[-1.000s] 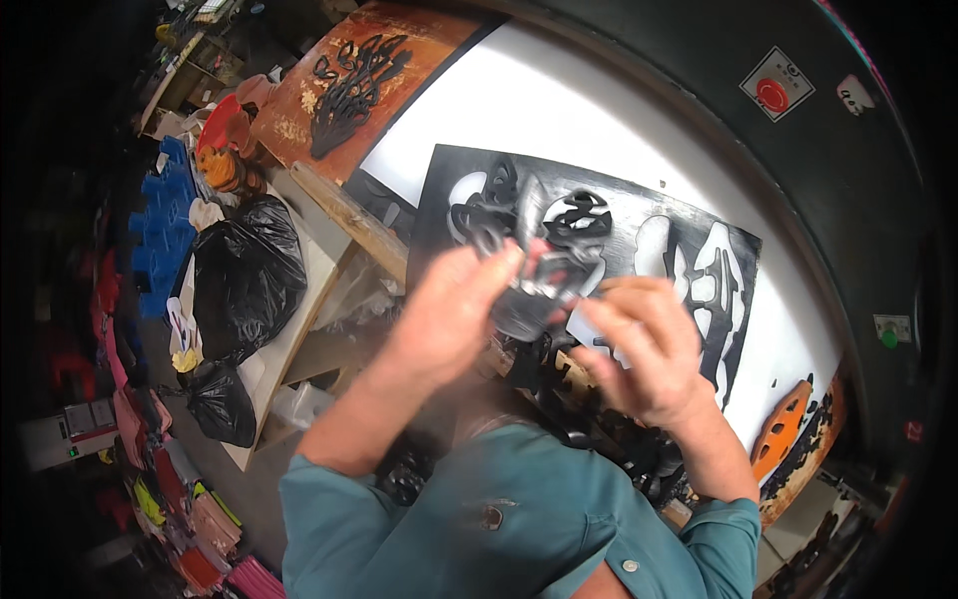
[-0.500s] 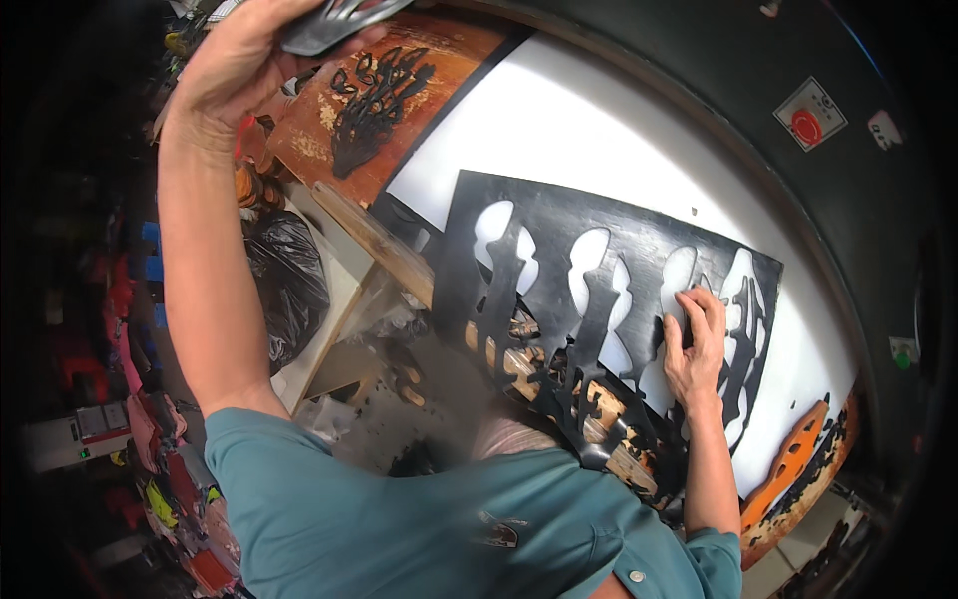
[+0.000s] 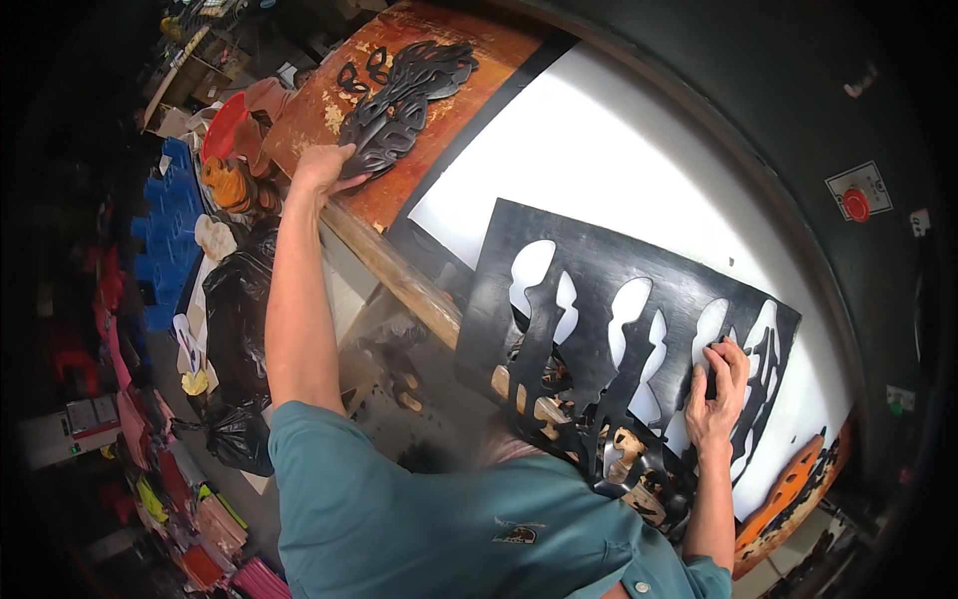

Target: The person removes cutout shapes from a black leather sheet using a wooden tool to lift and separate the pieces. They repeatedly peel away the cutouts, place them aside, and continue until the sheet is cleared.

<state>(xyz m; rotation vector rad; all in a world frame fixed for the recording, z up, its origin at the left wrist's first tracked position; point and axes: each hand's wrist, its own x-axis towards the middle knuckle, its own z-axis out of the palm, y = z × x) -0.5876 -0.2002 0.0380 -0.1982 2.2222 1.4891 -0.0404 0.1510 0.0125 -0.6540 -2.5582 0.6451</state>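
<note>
My left hand (image 3: 324, 172) reaches over the brown board at the far left. Its thumb and fingers close on the near end of a black cut-out piece (image 3: 384, 140), which lies on a pile of similar flat black pieces (image 3: 434, 68). On the right, my right hand (image 3: 718, 394) has its bent fingers closed on a large black sheet (image 3: 589, 235), at a strip between its holes. Long curved holes in the sheet show the white surface (image 3: 599, 130) beneath. The sheet's near end hangs toward me in torn-looking strips.
A wooden bar (image 3: 399, 275) runs along the near edge. An orange template-like piece (image 3: 788, 486) lies at the right, below a dark machine panel with a red button (image 3: 856, 205). Black plastic bags (image 3: 239, 329) and blue crates (image 3: 165, 245) stand at the left.
My left hand came down from the top left with a black cut-out piece and set it onto the pile. My right hand stays at the sheet. The view has shifted.
</note>
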